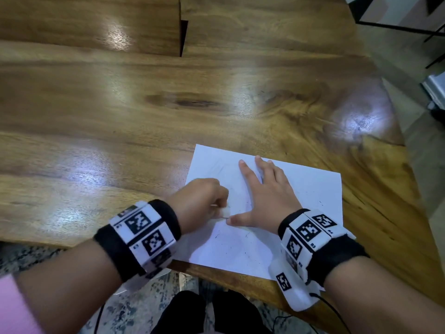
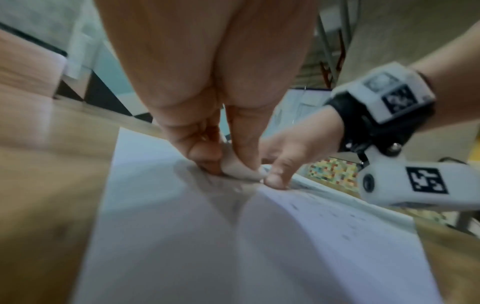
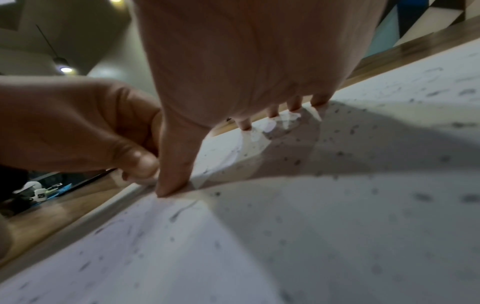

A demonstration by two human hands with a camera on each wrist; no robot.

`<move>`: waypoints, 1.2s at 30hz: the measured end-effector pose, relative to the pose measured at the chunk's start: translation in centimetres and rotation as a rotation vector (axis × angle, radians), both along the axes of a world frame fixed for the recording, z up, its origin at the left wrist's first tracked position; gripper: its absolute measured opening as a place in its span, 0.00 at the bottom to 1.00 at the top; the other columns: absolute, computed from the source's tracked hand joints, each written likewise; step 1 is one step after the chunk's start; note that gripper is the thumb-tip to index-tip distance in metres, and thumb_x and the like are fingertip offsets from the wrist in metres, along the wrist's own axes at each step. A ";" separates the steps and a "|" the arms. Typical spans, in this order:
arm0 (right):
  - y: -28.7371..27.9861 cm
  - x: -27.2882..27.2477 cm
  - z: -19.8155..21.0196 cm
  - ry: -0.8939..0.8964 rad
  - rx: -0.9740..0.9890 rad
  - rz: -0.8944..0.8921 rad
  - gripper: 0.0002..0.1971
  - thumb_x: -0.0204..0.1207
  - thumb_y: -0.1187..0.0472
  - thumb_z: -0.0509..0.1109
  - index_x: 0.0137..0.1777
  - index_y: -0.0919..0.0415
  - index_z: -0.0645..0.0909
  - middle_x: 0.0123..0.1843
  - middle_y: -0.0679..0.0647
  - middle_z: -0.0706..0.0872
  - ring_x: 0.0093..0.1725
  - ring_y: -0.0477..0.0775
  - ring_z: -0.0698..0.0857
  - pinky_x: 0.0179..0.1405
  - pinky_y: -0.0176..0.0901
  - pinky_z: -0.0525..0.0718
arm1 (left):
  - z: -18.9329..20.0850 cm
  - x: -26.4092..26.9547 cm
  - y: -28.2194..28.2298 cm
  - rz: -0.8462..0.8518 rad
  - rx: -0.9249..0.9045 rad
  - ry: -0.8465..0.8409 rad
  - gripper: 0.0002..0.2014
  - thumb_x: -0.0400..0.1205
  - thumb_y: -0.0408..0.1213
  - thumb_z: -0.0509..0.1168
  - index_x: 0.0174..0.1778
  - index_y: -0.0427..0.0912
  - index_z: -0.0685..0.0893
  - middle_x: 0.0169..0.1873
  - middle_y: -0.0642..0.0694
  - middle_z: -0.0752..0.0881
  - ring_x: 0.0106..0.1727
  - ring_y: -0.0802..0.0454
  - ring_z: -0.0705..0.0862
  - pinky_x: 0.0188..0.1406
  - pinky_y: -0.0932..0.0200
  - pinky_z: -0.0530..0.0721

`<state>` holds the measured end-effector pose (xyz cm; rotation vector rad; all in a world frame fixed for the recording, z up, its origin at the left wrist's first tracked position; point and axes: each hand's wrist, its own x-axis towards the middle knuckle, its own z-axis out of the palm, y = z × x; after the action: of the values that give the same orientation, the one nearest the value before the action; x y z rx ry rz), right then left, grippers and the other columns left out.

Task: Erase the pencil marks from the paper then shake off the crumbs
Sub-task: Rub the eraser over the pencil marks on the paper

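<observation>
One thin paper [image 1: 301, 189] lies on the table [image 1: 120, 104] near its front edge, light and easy to crumple. The right hand [image 1: 269, 194] presses it flat with spread fingers; the left hand [image 1: 202, 198] pinches what seems an eraser [image 2: 241, 170]. For shaking, hold both edges.

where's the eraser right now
In the left wrist view the eraser is pinched in the left hand, pressed onto the paper right beside the right hand's thumb, near the sheet's left side.
</observation>
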<state>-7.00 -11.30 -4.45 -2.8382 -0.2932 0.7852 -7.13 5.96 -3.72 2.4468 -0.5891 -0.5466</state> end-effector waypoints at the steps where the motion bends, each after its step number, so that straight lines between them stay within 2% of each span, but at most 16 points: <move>1: 0.0 0.0 0.0 -0.001 0.005 0.000 0.61 0.60 0.28 0.71 0.82 0.43 0.33 0.84 0.51 0.32 0.82 0.56 0.33 0.82 0.53 0.39 | -0.2 -0.6 0.2 -0.014 -0.011 -0.002 0.05 0.74 0.38 0.69 0.34 0.42 0.81 0.28 0.57 0.69 0.36 0.53 0.73 0.29 0.73 0.64; 3: -0.2 0.0 0.0 0.005 0.012 -0.003 0.61 0.60 0.28 0.71 0.82 0.42 0.33 0.84 0.51 0.32 0.82 0.56 0.33 0.82 0.52 0.39 | -0.7 -2.6 1.4 -0.065 -0.017 0.037 0.07 0.74 0.37 0.69 0.31 0.44 0.80 0.29 0.55 0.71 0.33 0.56 0.74 0.29 0.69 0.66; 6: -0.2 0.0 0.1 0.003 0.003 0.006 0.61 0.60 0.27 0.71 0.82 0.42 0.32 0.84 0.51 0.31 0.82 0.57 0.33 0.82 0.52 0.38 | -0.1 -3.8 2.6 -0.086 -0.004 0.138 0.07 0.73 0.38 0.70 0.31 0.45 0.81 0.30 0.58 0.73 0.31 0.62 0.74 0.32 0.68 0.69; 9: 0.1 0.1 0.3 -0.009 -0.030 0.052 0.59 0.61 0.27 0.69 0.81 0.39 0.32 0.83 0.47 0.28 0.82 0.60 0.35 0.81 0.55 0.39 | 1.0 -0.5 2.1 0.045 0.024 0.030 0.05 0.72 0.39 0.72 0.38 0.42 0.85 0.35 0.50 0.81 0.39 0.52 0.80 0.38 0.61 0.73; 11: 0.3 0.2 0.7 -0.004 -0.054 0.078 0.58 0.62 0.28 0.70 0.81 0.38 0.32 0.82 0.41 0.28 0.82 0.62 0.37 0.81 0.57 0.41 | 1.5 2.6 1.5 0.146 0.056 -0.043 0.06 0.72 0.37 0.72 0.42 0.40 0.85 0.36 0.48 0.81 0.41 0.48 0.81 0.39 0.62 0.72; 13: 0.7 0.5 1.0 0.002 -0.074 0.076 0.59 0.60 0.29 0.71 0.81 0.39 0.33 0.83 0.38 0.34 0.82 0.63 0.40 0.81 0.59 0.44 | 1.7 5.3 1.0 0.220 0.071 -0.064 0.07 0.73 0.37 0.72 0.43 0.39 0.85 0.35 0.47 0.81 0.41 0.47 0.81 0.39 0.63 0.73; 18: 1.4 1.1 1.1 -0.005 -0.131 0.098 0.62 0.58 0.31 0.74 0.82 0.42 0.35 0.83 0.43 0.41 0.79 0.62 0.49 0.78 0.62 0.53 | 1.0 8.5 -0.5 0.263 0.052 -0.054 0.06 0.72 0.37 0.72 0.39 0.38 0.85 0.33 0.46 0.82 0.37 0.48 0.78 0.37 0.62 0.72; 20: 1.4 1.2 1.1 -0.002 -0.138 0.100 0.62 0.58 0.30 0.74 0.82 0.42 0.34 0.83 0.43 0.41 0.79 0.62 0.49 0.78 0.62 0.53 | 0.8 8.3 -0.5 0.263 0.035 -0.058 0.05 0.73 0.35 0.72 0.38 0.37 0.84 0.33 0.46 0.81 0.37 0.49 0.77 0.36 0.64 0.69; 22: 1.4 1.2 1.1 0.008 -0.144 0.101 0.62 0.58 0.30 0.74 0.82 0.42 0.34 0.83 0.43 0.40 0.79 0.62 0.48 0.79 0.63 0.52 | 0.8 7.1 0.3 0.219 0.053 -0.057 0.05 0.72 0.34 0.72 0.36 0.36 0.84 0.33 0.46 0.80 0.36 0.50 0.76 0.30 0.66 0.69; 23: 1.4 1.2 1.1 0.013 -0.145 0.098 0.62 0.58 0.30 0.74 0.82 0.42 0.33 0.83 0.43 0.40 0.79 0.62 0.47 0.79 0.63 0.52 | 0.8 6.4 0.8 0.178 0.076 -0.037 0.05 0.72 0.34 0.72 0.35 0.37 0.84 0.32 0.47 0.80 0.36 0.51 0.76 0.25 0.73 0.67; 25: 1.5 1.2 1.1 0.018 -0.147 0.092 0.63 0.58 0.31 0.75 0.82 0.42 0.33 0.83 0.43 0.39 0.80 0.63 0.47 0.79 0.63 0.51 | 0.9 5.4 1.6 0.092 0.144 0.030 0.05 0.72 0.33 0.72 0.33 0.42 0.82 0.32 0.49 0.81 0.35 0.54 0.76 0.24 0.80 0.67; 26: 1.5 1.2 1.1 0.018 -0.150 0.092 0.63 0.59 0.31 0.75 0.82 0.42 0.33 0.83 0.43 0.39 0.80 0.63 0.47 0.79 0.63 0.51 | 1.0 5.6 1.6 0.085 0.157 0.047 0.05 0.72 0.33 0.72 0.33 0.43 0.82 0.32 0.50 0.81 0.35 0.54 0.77 0.25 0.79 0.67; 30: 1.6 1.2 1.1 0.011 -0.161 0.097 0.62 0.60 0.31 0.74 0.82 0.44 0.33 0.83 0.44 0.39 0.80 0.63 0.48 0.79 0.63 0.53 | 1.5 8.2 -0.3 0.230 0.073 -0.006 0.03 0.73 0.33 0.71 0.38 0.39 0.84 0.26 0.53 0.77 0.35 0.49 0.78 0.29 0.64 0.71; 33: 1.6 1.2 1.1 0.008 -0.158 0.095 0.62 0.59 0.31 0.74 0.82 0.44 0.33 0.83 0.44 0.40 0.79 0.63 0.48 0.79 0.63 0.53 | 1.6 7.8 -0.7 0.204 0.103 0.004 0.03 0.74 0.32 0.70 0.35 0.40 0.82 0.24 0.56 0.74 0.35 0.49 0.77 0.28 0.66 0.69; 36: 1.5 1.2 0.9 0.022 -0.143 0.078 0.63 0.59 0.31 0.75 0.82 0.42 0.32 0.83 0.43 0.38 0.80 0.63 0.46 0.79 0.63 0.51 | 1.4 6.1 0.4 0.097 0.209 0.122 0.10 0.73 0.31 0.70 0.29 0.46 0.78 0.25 0.57 0.74 0.30 0.55 0.73 0.25 0.70 0.66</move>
<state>-5.81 -9.76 -3.51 -2.9651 -0.3606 0.8857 -1.03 6.31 -2.35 2.5978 -0.3775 -0.7437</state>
